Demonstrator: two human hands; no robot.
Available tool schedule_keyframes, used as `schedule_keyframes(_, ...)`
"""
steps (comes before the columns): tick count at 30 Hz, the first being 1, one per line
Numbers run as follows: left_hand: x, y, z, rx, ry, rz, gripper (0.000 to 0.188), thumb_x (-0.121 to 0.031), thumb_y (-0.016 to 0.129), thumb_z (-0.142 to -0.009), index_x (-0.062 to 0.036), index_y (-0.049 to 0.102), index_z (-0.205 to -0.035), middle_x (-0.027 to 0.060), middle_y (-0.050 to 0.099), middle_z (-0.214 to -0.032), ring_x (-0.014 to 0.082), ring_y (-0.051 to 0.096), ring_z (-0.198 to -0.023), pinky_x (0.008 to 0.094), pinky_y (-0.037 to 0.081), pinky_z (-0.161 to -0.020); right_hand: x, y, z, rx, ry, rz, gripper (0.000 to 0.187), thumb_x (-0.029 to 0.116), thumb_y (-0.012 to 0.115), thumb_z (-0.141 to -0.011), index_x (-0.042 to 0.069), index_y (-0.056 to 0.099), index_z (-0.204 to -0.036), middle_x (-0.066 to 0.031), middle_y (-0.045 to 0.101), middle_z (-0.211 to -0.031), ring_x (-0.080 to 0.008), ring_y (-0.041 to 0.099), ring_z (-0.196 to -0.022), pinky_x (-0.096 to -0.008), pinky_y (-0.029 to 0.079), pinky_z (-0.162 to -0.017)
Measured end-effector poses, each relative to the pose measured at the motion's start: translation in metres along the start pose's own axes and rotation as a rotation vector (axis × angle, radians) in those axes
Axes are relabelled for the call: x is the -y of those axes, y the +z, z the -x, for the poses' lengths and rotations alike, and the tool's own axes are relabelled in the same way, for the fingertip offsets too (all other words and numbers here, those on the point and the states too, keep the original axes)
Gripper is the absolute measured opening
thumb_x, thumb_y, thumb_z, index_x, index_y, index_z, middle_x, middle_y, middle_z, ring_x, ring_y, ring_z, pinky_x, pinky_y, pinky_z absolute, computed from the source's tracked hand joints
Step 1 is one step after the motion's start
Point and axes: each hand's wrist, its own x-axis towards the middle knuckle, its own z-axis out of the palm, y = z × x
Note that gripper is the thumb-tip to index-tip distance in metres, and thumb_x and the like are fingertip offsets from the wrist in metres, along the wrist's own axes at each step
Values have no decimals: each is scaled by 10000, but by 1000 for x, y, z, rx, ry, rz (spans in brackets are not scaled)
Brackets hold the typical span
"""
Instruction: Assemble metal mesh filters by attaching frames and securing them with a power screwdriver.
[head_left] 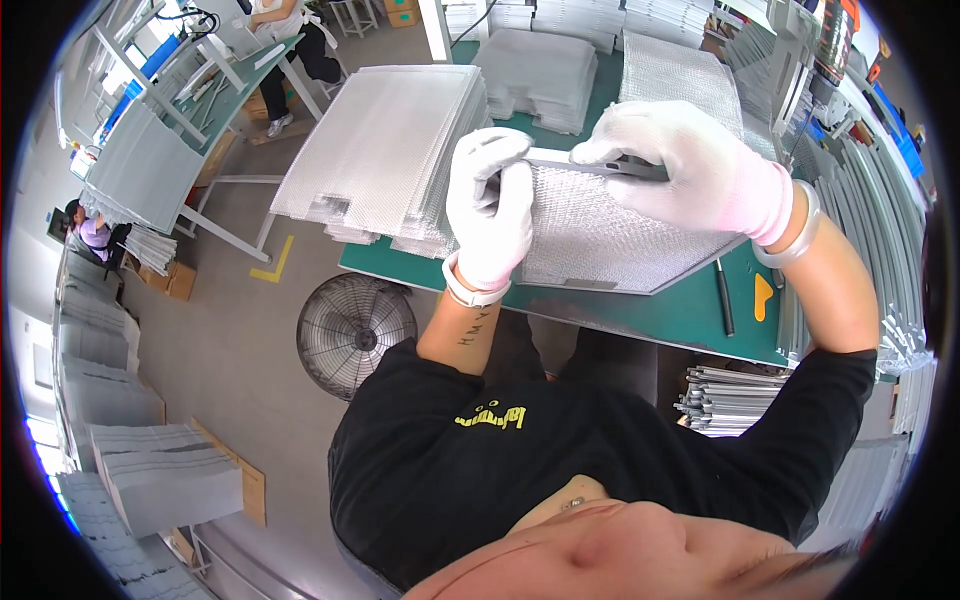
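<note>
Black shirt (560,425); hands (488,210) (680,165) on panel (610,235); carton (181,281), contents unclear

A factory workshop is indicated. Mesh panels (390,140) are piled on a green counter (640,318), metal strips (727,402) are stored beneath it, and a power tool (835,52) is hung at upper right. White gloves (690,155) are worn on the hands (492,210). Grey panels (168,485) are stacked at the left, a caged fan (357,338) is set on the yellow-marked floor (250,375), and a co-worker (285,25) is seen beside a second counter (232,98).
</note>
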Motion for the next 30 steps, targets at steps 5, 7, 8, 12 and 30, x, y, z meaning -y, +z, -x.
schedule_keyframes(5, 7, -2, 13, 47, -164, 103, 287, 49, 646, -864, 4, 605, -1144, 122, 574, -1136, 173, 581, -979, 280, 481, -843, 5, 10, -5, -3, 141, -63, 387, 131, 686, -861, 31, 620, -1229, -166, 655, -902, -348, 659, -807, -352, 524, -725)
schedule_keyframes(7, 9, 0, 15, 36, -177, 104, 321, 27, 671, -853, 12, 596, -1165, 128, 567, -1142, 190, 575, -1002, 296, 476, -864, 12, 5, -9, 41, 239, -121, 401, 114, 655, -878, 36, 593, -1266, -176, 651, -943, -355, 654, -854, -373, 525, -774)
schedule_keyframes(8, 12, 1, 16, 45, -142, 77, 330, 29, 670, -855, 12, 593, -1175, 128, 566, -1146, 191, 576, -1000, 298, 477, -865, 7, 10, -9, 41, 237, -122, 401, 114, 655, -878, 36, 593, -1266, -176, 651, -943, -355, 654, -854, -373, 525, -774)
schedule_keyframes(12, 14, -1, 15, 97, -54, 53, 351, 35, 607, -930, 11, 512, -1267, 63, 549, -1168, 102, 552, -993, 256, 458, -890, -3, 18, -8, -26, -34, 8, 366, 101, 612, -901, 41, 603, -1263, -189, 641, -1000, -361, 637, -951, -407, 510, -865)
schedule_keyframes(30, 25, -1, -31, 157, 56, -272, 314, -4, 557, -937, 16, 526, -1248, 137, 619, -1063, 208, 613, -918, 297, 499, -839, -29, 86, 244, -719, 890, 370, 325, 23, 585, -930, -20, 604, -1252, -186, 679, -1019, -307, 662, -936, -346, 519, -888)
